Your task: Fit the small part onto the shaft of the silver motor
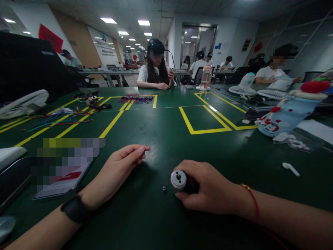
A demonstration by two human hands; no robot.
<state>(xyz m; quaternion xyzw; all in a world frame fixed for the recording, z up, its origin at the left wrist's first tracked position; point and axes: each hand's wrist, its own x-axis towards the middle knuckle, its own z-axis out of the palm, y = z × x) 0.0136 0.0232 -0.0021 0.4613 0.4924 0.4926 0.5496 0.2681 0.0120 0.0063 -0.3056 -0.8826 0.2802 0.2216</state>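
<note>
Right hand grips small motor, axis pointing left; left hand empty, loosely curled.

- wall board, white with dark lettering: too small and blurred to read
- red banner on left wall: no legible characters
- phone screen on desk: pixelated, unreadable
- no readable text anywhere

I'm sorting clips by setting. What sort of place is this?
Probably an assembly or training workroom: long green tables marked with yellow tape, bundles of coloured wires, small fans, and people seated at work.
</note>
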